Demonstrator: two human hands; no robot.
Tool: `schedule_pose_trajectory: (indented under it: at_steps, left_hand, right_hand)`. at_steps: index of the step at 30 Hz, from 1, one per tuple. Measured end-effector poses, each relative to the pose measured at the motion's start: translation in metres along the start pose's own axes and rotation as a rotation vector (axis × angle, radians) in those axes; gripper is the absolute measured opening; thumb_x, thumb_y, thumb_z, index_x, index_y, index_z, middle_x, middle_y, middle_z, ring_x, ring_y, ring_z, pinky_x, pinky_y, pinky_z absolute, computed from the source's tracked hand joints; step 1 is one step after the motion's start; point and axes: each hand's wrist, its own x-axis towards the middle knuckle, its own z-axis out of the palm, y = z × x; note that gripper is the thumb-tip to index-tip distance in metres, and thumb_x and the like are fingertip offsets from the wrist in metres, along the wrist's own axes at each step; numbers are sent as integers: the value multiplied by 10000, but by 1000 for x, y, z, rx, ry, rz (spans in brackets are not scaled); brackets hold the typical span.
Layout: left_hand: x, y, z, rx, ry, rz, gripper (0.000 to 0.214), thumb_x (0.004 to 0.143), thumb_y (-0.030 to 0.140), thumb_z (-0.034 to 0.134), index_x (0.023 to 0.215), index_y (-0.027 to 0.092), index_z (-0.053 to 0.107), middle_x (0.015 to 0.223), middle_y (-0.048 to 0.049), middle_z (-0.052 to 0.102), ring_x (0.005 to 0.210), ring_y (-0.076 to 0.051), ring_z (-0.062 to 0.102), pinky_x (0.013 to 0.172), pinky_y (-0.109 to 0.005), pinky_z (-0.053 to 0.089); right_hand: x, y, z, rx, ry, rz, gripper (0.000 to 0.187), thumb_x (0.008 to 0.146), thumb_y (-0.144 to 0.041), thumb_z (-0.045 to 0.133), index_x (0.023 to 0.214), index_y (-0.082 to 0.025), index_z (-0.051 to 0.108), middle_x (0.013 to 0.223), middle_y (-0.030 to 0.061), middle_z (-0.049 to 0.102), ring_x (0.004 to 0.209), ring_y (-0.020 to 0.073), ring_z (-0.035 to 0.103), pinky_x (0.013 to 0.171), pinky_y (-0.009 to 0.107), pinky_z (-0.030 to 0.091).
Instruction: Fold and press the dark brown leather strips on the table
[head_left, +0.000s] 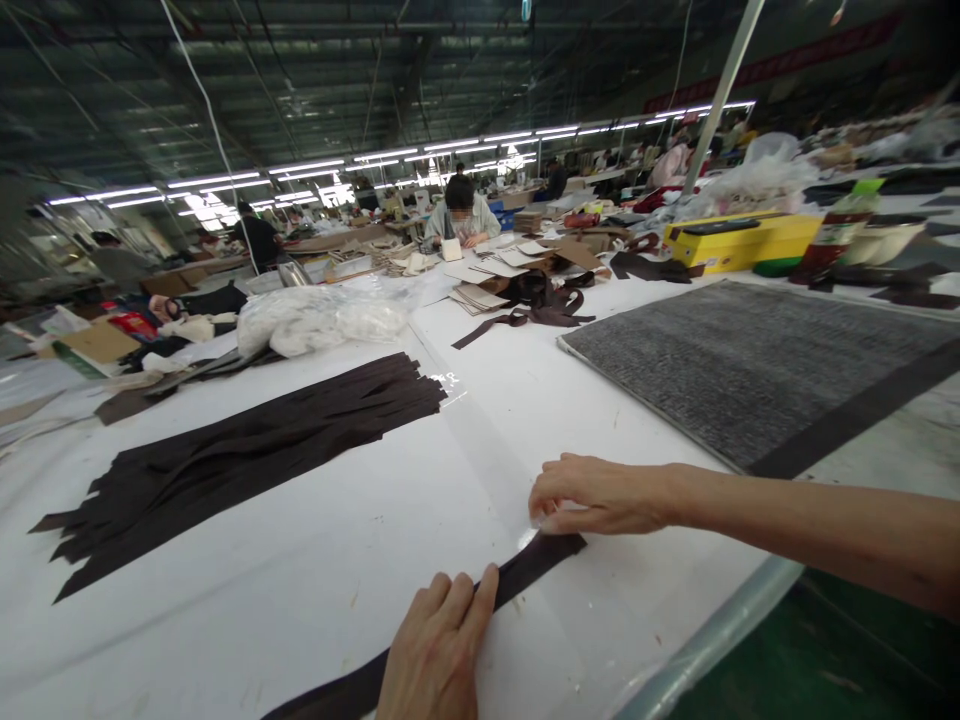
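Observation:
A long dark brown strip (525, 568) lies on the white table (315, 560) near its front edge. My left hand (439, 650) rests flat on the strip, fingers stretched out along it. My right hand (592, 495) comes in from the right with its fingers curled and pressed down at the strip's far end. A broad spread of several similar dark strips (247, 450) lies to the left, side by side.
A grey textured mat (750, 370) with a dark band lies at the right. Behind are a clear plastic bag (322, 315), loose dark straps (536, 300), cardboard pieces, a yellow box (739, 240) and a bottle (840, 230). Other people sit at tables further back.

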Motion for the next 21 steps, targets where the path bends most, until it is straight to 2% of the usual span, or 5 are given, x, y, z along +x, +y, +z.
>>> schedule_pose_trajectory:
  at_steps: [3, 6, 13, 17, 21]
  left_hand:
    - [0, 0, 1, -3, 6, 4, 704, 728, -79, 367, 1399, 135, 344, 1037, -67, 594, 912, -218, 528, 800, -345, 497]
    - [-2, 1, 3, 3, 3, 6, 706, 719, -66, 383, 1399, 124, 349, 1049, -71, 596, 919, -225, 529, 803, -341, 500]
    - [-3, 3, 2, 16, 4, -27, 704, 710, -62, 391, 1383, 144, 387, 1085, -68, 602, 966, -236, 528, 832, -350, 493]
    - [-2, 6, 0, 9, 15, -42, 712, 706, -59, 395, 1383, 162, 390, 1086, -65, 601, 962, -230, 528, 825, -341, 486]
    - [-1, 10, -1, 13, 12, -88, 717, 707, -64, 389, 1378, 189, 397, 1087, -60, 597, 964, -227, 528, 823, -344, 476]
  right_hand:
    - [0, -8, 8, -4, 41, 56, 272, 800, -273, 661, 1058, -205, 611, 954, 32, 626, 843, 191, 561, 757, 307, 385]
    - [1, -10, 16, -65, 72, 107, 285, 709, -75, 569, 957, -205, 624, 880, 11, 618, 799, 176, 550, 753, 307, 384]
    - [-8, 28, -10, 149, -172, 265, 219, 647, -79, 569, 812, -165, 684, 673, -25, 579, 626, 136, 543, 543, 211, 390]
    - [-14, 32, -25, 88, -51, 277, 306, 645, -15, 507, 861, -155, 672, 923, 43, 604, 842, 191, 568, 712, 278, 435]
    - [-6, 5, -10, 38, 66, 142, 297, 756, -98, 584, 1028, -204, 639, 1094, 57, 569, 1018, 224, 515, 898, 357, 380]
